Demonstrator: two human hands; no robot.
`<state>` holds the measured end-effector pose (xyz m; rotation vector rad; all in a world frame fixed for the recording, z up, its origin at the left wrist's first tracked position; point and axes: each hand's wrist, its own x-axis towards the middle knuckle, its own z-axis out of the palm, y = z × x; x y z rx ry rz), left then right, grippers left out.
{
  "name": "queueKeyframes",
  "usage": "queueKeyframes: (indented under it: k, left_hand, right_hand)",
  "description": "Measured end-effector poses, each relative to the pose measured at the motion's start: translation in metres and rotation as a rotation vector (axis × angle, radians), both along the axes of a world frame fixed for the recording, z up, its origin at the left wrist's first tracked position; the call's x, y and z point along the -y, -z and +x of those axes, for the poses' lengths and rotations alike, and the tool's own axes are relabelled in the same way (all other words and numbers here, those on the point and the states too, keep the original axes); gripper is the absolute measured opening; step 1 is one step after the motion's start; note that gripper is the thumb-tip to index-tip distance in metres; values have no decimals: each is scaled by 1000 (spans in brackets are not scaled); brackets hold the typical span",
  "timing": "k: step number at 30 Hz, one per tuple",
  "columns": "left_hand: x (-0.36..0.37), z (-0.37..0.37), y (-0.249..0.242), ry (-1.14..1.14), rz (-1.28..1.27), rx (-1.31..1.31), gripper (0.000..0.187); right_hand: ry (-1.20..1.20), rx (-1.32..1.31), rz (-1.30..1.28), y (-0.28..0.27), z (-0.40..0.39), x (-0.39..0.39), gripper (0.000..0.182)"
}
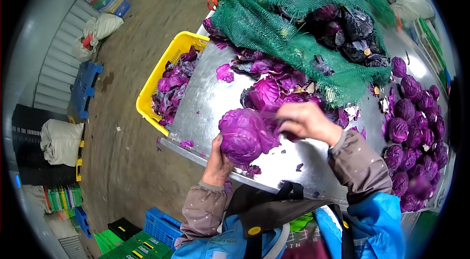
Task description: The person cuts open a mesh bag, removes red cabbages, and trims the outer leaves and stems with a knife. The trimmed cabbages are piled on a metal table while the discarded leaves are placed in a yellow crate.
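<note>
A red cabbage (240,136) is held over the front edge of the metal table, cupped from the left and below by my left hand (218,165). On its right side my right hand (307,121) has its fingers closed on a loose outer cabbage leaf (269,134), slightly blurred by motion. The leaf bends away from the head. Behind both hands lies a heap of torn purple leaves (268,90). Beyond that, a green mesh sack (274,19) lies on its side, its opening showing several dark, untrimmed cabbages (345,28).
Several bright, peeled cabbages (413,131) are piled along the table's right side. A yellow crate (147,97) full of leaves stands against the left edge of the metal table (196,107). Blue crates (161,227) and green crates (139,246) sit on the floor at the lower left.
</note>
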<state>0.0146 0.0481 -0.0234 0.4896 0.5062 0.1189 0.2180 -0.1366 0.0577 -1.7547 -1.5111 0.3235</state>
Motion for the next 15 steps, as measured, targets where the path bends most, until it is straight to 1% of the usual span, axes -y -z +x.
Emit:
queueKeyframes:
  k: [1,2,3,5,6,7,8,9,10,12,13,14,15]
  left_hand:
    - [0,-2,1,-2,-1,1,60]
    - [2,-4,2,-49,-1,17,66]
    - [3,-5,2,-94,0,31,73]
    - [1,-6,5,-73,18,49,72]
    - [0,-5,5,-47,37,63,71]
    - [3,-2,1,-35,40,62,71]
    - [9,5,-6,-70,159,63,69]
    - [15,9,-14,-110,275,62,67]
    - [19,13,-20,-109,276,63,67]
    - [23,19,-29,-194,243,69,65]
    - [22,20,-28,-198,237,69,67]
    - [22,20,-29,-199,236,68,67]
    - [22,21,-31,-195,253,45,70]
  right_hand:
    - [163,-43,-52,14,18,13,33]
    - [322,-85,-106,22,31,22,38]
    - [318,-83,-108,16,30,21,38]
    - [397,35,-104,-4,17,14,53]
    - [358,54,-58,-7,0,3,68]
    - [312,-116,-93,-11,-18,-6,73]
    - [299,-173,-237,-20,-36,-12,73]
    - [351,18,-189,-18,-53,-16,68]
    - [372,36,-196,-22,-65,-19,61]
    - [372,-2,-170,-5,-72,-19,54]
    - [371,-4,-171,2,-70,-19,54]
    - [344,-97,-103,9,-65,-18,49]
    - [317,-189,-35,12,-61,-16,45]
